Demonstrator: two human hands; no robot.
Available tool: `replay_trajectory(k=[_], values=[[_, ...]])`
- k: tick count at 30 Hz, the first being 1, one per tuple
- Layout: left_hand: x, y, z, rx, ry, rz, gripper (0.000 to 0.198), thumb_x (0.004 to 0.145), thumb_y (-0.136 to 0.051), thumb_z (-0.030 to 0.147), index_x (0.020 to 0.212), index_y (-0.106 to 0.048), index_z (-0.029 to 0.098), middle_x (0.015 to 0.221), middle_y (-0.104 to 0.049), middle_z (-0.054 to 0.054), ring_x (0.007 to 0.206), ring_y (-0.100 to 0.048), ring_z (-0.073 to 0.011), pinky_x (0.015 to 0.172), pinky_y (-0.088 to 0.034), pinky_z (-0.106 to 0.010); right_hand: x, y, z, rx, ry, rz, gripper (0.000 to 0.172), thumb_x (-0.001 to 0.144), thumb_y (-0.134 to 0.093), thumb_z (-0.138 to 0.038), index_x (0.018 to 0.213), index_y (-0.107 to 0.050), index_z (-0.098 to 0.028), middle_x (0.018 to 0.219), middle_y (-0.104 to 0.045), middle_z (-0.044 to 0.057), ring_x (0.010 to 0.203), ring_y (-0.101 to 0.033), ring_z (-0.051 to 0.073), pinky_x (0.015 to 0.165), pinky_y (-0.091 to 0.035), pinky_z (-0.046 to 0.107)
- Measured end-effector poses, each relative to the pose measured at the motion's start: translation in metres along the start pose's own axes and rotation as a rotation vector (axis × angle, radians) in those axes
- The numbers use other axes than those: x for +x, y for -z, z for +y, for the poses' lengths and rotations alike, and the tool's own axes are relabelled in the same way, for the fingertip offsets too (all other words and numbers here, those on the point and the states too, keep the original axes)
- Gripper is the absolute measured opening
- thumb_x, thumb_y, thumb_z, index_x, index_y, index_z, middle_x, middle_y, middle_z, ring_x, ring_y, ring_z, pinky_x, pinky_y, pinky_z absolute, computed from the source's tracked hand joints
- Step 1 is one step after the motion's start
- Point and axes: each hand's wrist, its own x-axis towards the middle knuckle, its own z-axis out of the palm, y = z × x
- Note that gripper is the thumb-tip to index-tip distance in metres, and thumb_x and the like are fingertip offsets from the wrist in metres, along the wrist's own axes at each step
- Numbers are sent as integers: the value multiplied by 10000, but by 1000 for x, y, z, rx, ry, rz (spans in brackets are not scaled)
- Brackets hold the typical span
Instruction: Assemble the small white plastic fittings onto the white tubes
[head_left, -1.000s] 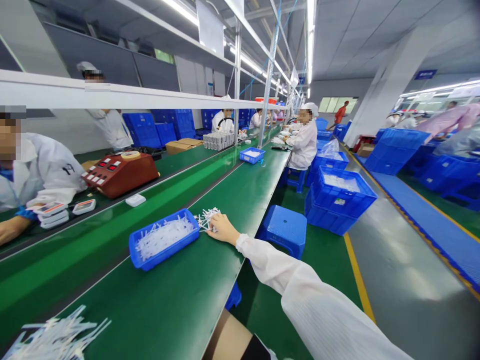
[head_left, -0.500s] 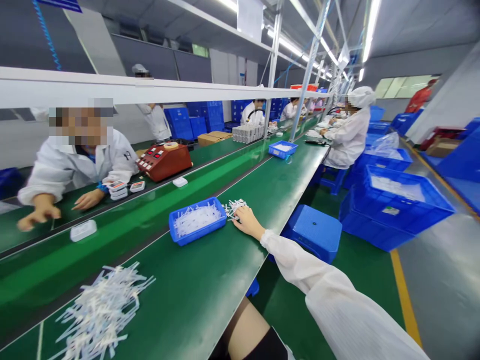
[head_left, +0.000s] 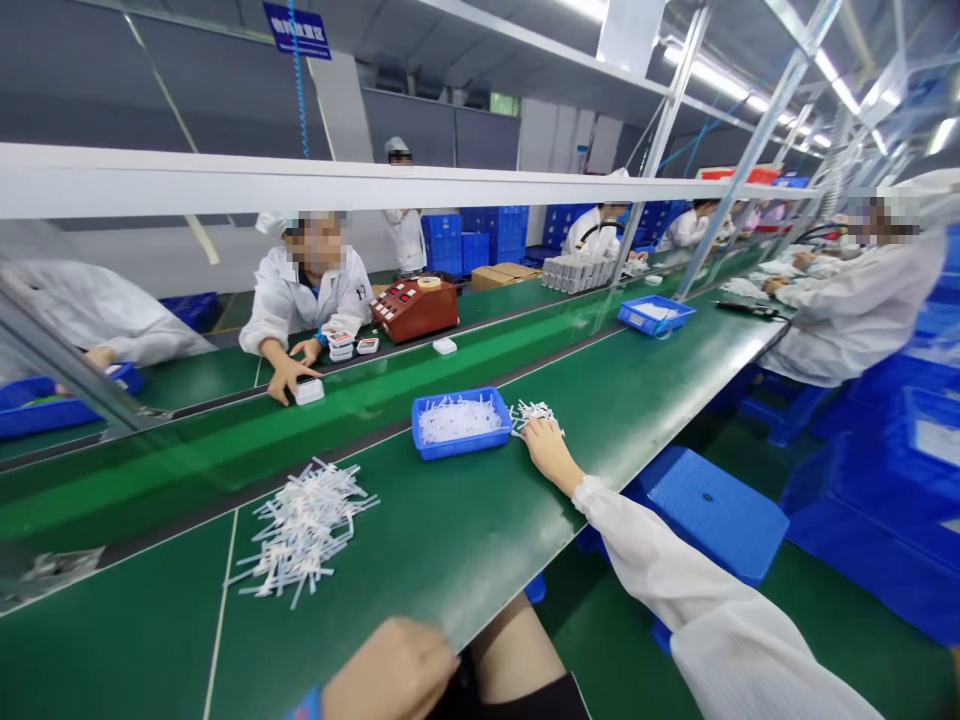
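My right hand (head_left: 551, 455) is stretched out over a small heap of thin white strips (head_left: 534, 413), its curled fingertips down among them. Just left of that heap stands a blue plastic tray (head_left: 462, 450) holding many more white pieces. At the bottom of the view, my left hand (head_left: 397, 670) hovers near the bench's front edge, slightly blurred. Its fingers are curled in, and whatever they may hold is hidden. A larger loose pile of white strips (head_left: 307, 530) lies on the green bench (head_left: 420, 560), beyond my left hand.
A green conveyor (head_left: 360, 405) runs behind the bench top, with a small white case (head_left: 444, 346) on it. Across it, a co-worker's hand (head_left: 286, 378) touches another white case (head_left: 309, 391). Another blue tray (head_left: 656, 314) stands farther right. A blue stool (head_left: 709, 510) is beside the bench.
The view has swung left. My left hand has come into view at the bottom. My right hand stays at the small heap. The co-worker across has reached a white case.
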Motion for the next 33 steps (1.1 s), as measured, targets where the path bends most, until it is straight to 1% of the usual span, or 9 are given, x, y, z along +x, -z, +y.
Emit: replay_trajectory(k=[5,8,10,14,18,21,27,29,33], values=[[54,6,-47,206,94,48,325,958,-350,242,659,-463,187,613,-552,-9,556,-525,-129,552,-316,-274,-7,8,-2,154,-104,200,226,960,-335,-193,912,-552,-152,915,-567,132,884,-510,264,777,-426,411],[62,7,-56,183,137,94,322,949,-361,248,638,-419,187,588,-525,1,538,-500,-128,543,-274,-271,-3,21,-14,449,-246,448,179,966,-343,-254,942,-505,-181,910,-535,97,854,-523,229,763,-454,378],[63,7,-59,129,136,104,321,941,-373,257,631,-407,185,581,-512,6,528,-477,-123,542,-259,-267,5,29,-34,581,-284,496,159,965,-358,-279,971,-492,-195,931,-533,87,850,-529,216,762,-459,368],[62,12,-63,-70,207,162,347,928,-403,319,610,-402,179,567,-475,17,512,-418,-106,537,-255,-253,27,26,-93,739,-112,392,127,967,-369,-266,959,-483,-210,904,-529,76,857,-537,210,782,-464,377],[62,19,-71,-482,365,313,414,919,-413,455,610,-397,180,520,-417,42,481,-380,-89,501,-269,-231,44,-10,-153,775,296,310,139,976,-324,-240,958,-461,-217,899,-541,89,855,-561,214,765,-483,400],[62,20,-81,-911,490,437,384,901,-394,557,791,-432,191,582,-492,53,392,-383,-62,406,-264,-200,50,-38,-185,807,544,237,198,981,-294,-221,906,-477,-209,894,-570,95,817,-564,196,716,-489,374],[66,16,-101,-1457,460,634,608,815,-261,761,863,-438,181,604,-530,25,342,-431,-60,333,-244,-175,55,-50,-202,751,769,-9,359,982,-337,-281,690,-527,-198,730,-558,58,674,-515,164,653,-430,323],[67,17,-105,-1510,430,638,619,819,-253,760,836,-452,174,568,-511,29,335,-405,-56,333,-242,-174,56,-47,-200,724,747,-45,392,990,-323,-306,683,-541,-198,723,-555,59,681,-509,166,661,-422,324],[68,19,-106,-1432,481,651,466,831,-481,626,760,-461,167,531,-463,53,352,-390,-55,357,-266,-181,58,-42,-198,717,746,-62,444,1009,-226,-307,716,-541,-199,733,-573,64,712,-514,172,696,-420,333]])
